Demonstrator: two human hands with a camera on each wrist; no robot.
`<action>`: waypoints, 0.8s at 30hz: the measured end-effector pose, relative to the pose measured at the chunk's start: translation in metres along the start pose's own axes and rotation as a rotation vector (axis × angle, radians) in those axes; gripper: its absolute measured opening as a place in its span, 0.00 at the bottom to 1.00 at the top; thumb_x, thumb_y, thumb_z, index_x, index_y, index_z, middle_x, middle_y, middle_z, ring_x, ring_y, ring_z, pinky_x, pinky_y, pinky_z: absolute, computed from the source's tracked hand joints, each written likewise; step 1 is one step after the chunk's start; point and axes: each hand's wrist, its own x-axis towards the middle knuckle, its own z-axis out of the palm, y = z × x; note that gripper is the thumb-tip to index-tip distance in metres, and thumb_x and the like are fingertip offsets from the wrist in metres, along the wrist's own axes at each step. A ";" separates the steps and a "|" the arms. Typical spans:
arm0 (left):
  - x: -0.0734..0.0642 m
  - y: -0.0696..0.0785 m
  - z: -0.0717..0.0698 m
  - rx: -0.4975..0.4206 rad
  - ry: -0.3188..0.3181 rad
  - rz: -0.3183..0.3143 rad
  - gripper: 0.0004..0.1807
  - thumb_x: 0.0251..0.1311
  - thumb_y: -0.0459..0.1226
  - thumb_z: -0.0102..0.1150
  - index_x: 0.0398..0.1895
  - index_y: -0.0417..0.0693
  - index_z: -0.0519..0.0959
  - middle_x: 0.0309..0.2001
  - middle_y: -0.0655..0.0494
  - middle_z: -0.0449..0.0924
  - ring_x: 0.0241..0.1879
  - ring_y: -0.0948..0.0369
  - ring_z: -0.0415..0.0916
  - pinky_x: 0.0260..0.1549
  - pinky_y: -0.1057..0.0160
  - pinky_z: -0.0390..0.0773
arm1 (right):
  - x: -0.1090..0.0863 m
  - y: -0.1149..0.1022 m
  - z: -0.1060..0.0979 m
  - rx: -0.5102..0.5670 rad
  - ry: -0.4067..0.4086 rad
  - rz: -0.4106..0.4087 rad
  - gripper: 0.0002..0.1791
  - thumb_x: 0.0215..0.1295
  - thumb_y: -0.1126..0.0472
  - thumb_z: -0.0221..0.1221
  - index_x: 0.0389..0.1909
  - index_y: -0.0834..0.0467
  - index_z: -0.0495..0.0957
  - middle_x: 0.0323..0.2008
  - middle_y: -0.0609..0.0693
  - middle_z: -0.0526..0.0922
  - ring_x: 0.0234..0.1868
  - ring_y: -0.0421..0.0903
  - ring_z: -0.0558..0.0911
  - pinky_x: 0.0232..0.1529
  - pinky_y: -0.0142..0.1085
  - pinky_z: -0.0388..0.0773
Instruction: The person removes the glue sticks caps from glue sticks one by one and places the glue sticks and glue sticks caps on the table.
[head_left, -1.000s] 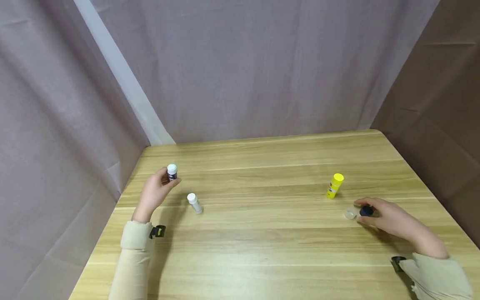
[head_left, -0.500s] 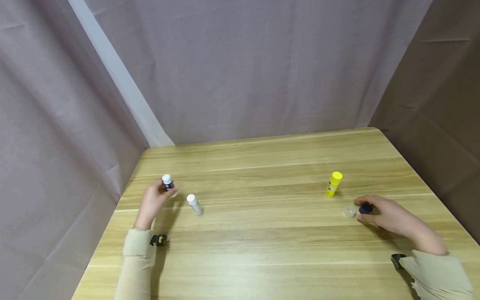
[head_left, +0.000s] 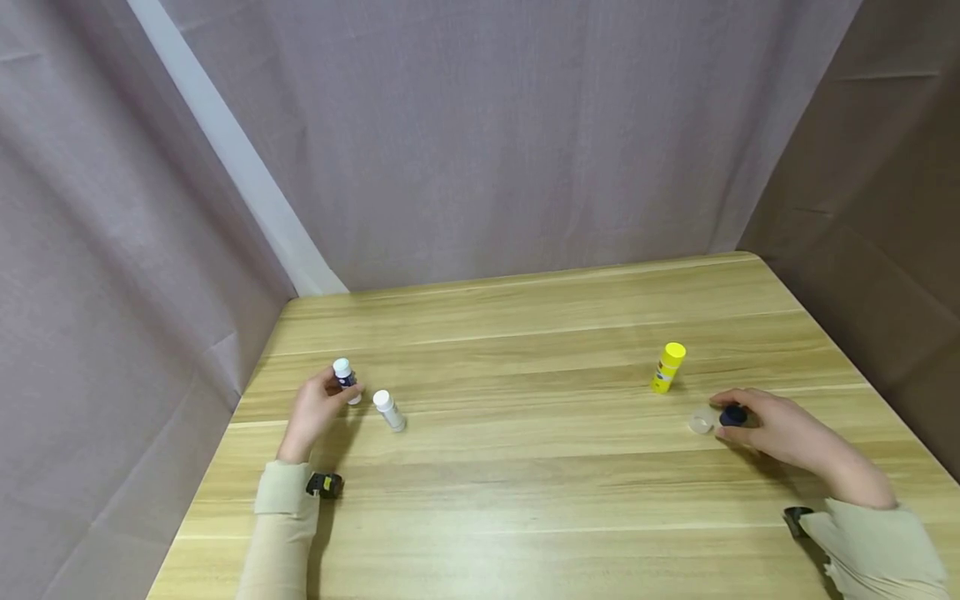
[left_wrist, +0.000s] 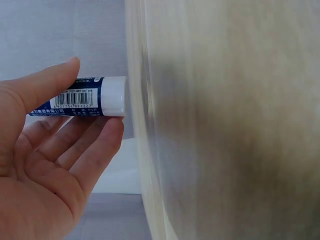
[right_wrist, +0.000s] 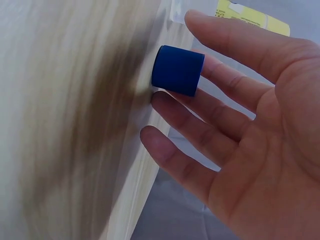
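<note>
My left hand (head_left: 311, 408) holds a glue stick (head_left: 347, 382) with a dark blue label and white ends, thumb on one side and fingers on the other. In the left wrist view the lower white end of this glue stick (left_wrist: 114, 96) is right at the tabletop. A second glue stick (head_left: 389, 411), white and grey, stands just right of that hand. My right hand (head_left: 780, 429) is spread loosely around a small dark blue cap (right_wrist: 178, 70) on the table. Its thumb (right_wrist: 235, 42) is apart from the cap, and the fingers lie behind and below it.
Beside the blue cap sits a small translucent cap (head_left: 701, 422). A yellow glue stick (head_left: 668, 367) stands beyond it on the wooden table (head_left: 510, 467). Grey cloth (head_left: 480, 142) hangs along the back and sides.
My left hand has lowered the blue-labelled glue stick toward the table and shifted slightly nearer the white one. The right hand has stayed by the blue cap.
</note>
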 end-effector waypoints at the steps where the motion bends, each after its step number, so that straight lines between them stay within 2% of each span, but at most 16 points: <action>1: 0.000 0.000 0.000 -0.005 -0.005 -0.004 0.13 0.65 0.34 0.66 0.47 0.34 0.80 0.43 0.39 0.84 0.46 0.46 0.83 0.43 0.60 0.81 | 0.000 0.000 0.000 0.001 0.001 0.000 0.29 0.64 0.56 0.68 0.59 0.71 0.75 0.55 0.70 0.78 0.58 0.73 0.73 0.54 0.66 0.69; 10: 0.001 -0.002 0.001 -0.016 -0.073 -0.048 0.14 0.65 0.34 0.66 0.49 0.34 0.79 0.45 0.40 0.84 0.47 0.48 0.81 0.43 0.62 0.78 | 0.000 0.002 0.001 0.000 0.007 0.004 0.29 0.64 0.55 0.69 0.59 0.70 0.75 0.55 0.71 0.78 0.58 0.73 0.73 0.53 0.66 0.69; 17: 0.001 -0.003 0.001 -0.001 -0.088 -0.036 0.15 0.65 0.35 0.65 0.49 0.34 0.78 0.45 0.39 0.84 0.46 0.47 0.81 0.42 0.61 0.78 | 0.000 0.003 0.002 0.000 0.008 0.009 0.28 0.64 0.56 0.69 0.58 0.70 0.76 0.55 0.71 0.78 0.58 0.73 0.73 0.53 0.66 0.70; 24: 0.000 -0.003 -0.001 -0.009 -0.102 -0.032 0.13 0.65 0.34 0.66 0.46 0.35 0.78 0.42 0.42 0.83 0.43 0.52 0.80 0.40 0.63 0.77 | 0.000 0.003 0.002 -0.002 0.006 0.015 0.28 0.64 0.55 0.69 0.58 0.69 0.76 0.56 0.71 0.77 0.58 0.73 0.73 0.53 0.66 0.70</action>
